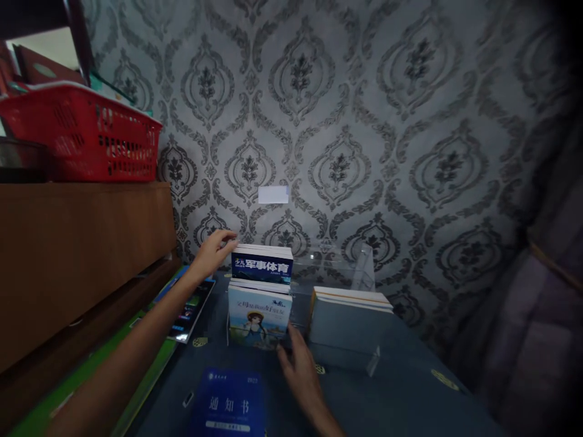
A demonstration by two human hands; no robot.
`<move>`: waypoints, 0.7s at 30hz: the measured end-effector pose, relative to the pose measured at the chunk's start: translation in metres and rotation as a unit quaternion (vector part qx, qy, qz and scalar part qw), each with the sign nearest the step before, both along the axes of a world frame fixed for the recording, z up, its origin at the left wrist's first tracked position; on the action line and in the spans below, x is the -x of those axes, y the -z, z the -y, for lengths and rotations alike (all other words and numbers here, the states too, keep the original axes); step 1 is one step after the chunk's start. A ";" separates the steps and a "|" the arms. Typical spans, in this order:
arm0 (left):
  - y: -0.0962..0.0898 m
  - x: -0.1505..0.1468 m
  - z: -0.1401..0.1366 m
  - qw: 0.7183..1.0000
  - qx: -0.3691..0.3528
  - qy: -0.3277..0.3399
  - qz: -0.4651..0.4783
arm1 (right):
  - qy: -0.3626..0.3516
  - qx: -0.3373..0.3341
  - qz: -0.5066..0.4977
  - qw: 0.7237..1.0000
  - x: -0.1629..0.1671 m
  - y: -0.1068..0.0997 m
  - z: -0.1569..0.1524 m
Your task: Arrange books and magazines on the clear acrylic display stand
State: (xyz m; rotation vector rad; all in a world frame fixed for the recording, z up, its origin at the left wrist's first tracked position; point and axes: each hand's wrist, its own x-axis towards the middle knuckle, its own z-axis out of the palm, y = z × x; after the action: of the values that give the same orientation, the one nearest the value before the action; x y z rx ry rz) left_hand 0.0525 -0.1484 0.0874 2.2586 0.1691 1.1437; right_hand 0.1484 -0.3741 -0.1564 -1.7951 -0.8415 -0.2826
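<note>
Several upright books stand in a clear plastic rack in front of me. At the front is a pale blue book [259,315] with a girl in a yellow hat on its cover; behind it rises a dark blue book [262,267] with white lettering. My left hand [214,252] touches the top left corner of the rear books, its fingers stretched out and apart. At the lower right corner of the pale blue book rests my right hand [298,361], thumb and forefinger spread. Its remaining fingers are partly hidden. Flat on the table before the rack lies a blue booklet [230,403].
Grey-covered books [350,325] stand in another clear section on the right. Dark magazines [194,309] and a green board [150,376] lie at left, beside a brown wooden cabinet [86,261] bearing a red basket [91,133]. Patterned wallpaper [337,109] closes off the back.
</note>
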 end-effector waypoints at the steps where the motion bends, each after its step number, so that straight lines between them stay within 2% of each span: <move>1: -0.008 -0.006 -0.003 0.999 -0.016 0.013 -0.031 | 0.000 0.005 -0.001 1.000 0.000 -0.003 0.001; 5: -0.020 -0.023 -0.016 0.988 -0.032 0.076 -0.127 | 0.004 0.011 0.012 1.000 0.004 -0.032 0.012; 12: -0.018 -0.033 -0.029 0.977 0.024 0.128 -0.170 | -0.054 -0.049 0.031 0.997 0.019 -0.135 0.039; 17: -0.019 -0.035 -0.030 0.970 0.065 0.148 -0.184 | -0.059 -0.106 0.039 0.992 -0.019 -0.195 0.029; 21: -0.022 -0.030 -0.027 0.964 0.091 0.157 -0.194 | -0.095 -0.074 0.031 0.992 -0.060 -0.226 0.002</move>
State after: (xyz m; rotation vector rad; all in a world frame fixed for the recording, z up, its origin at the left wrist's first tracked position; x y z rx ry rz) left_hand 0.0825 -0.1217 0.1090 2.2209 0.0635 0.4949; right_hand 0.2083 -0.3763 0.0700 -1.5623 -1.0021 -0.2703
